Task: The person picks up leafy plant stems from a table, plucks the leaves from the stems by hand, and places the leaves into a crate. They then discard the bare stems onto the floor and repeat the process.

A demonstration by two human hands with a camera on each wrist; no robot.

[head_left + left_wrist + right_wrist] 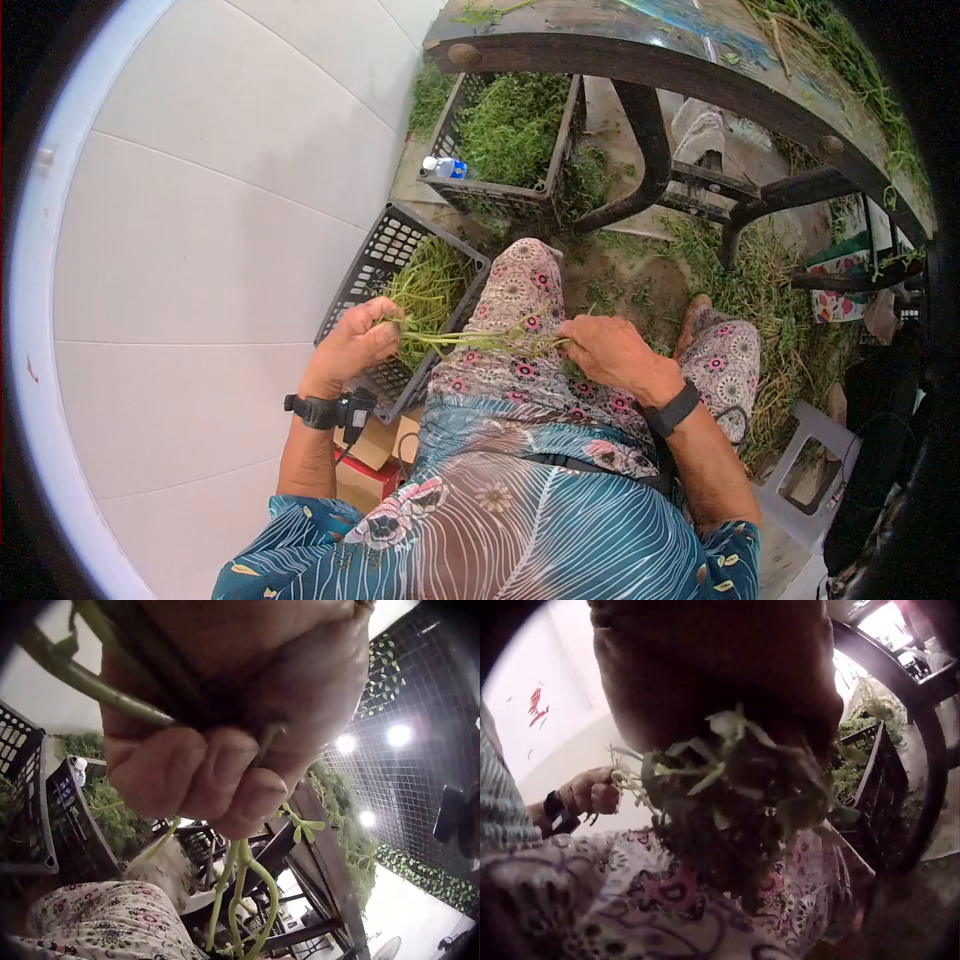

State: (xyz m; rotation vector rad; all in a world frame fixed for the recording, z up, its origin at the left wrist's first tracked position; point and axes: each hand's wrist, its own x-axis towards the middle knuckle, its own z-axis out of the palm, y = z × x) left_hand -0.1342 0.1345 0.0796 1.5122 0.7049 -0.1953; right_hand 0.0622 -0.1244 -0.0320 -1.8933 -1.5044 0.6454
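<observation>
Thin green stems (470, 341) stretch across the lap between the two hands. The left hand (358, 345) grips their one end, its fingers curled round them; in the left wrist view the curled fingers (225, 766) clasp thick stems (97, 686). At the other end the right hand (618, 352) holds the leafy part, seen as a bunch of leaves (735, 780) below the hand in the right wrist view. Beneath and beside the left hand, a black crate (345, 290) holds long bare stems (430, 285).
A second crate (570, 130) full of leafy greens (515, 125) stands ahead, with a small bottle (445, 167) at its corner. A dark-edged table (640, 60) is at upper right. Loose greens (790, 350) cover the floor at right, near a grey stool (805, 470). Boxes (365, 480) lie at lower left.
</observation>
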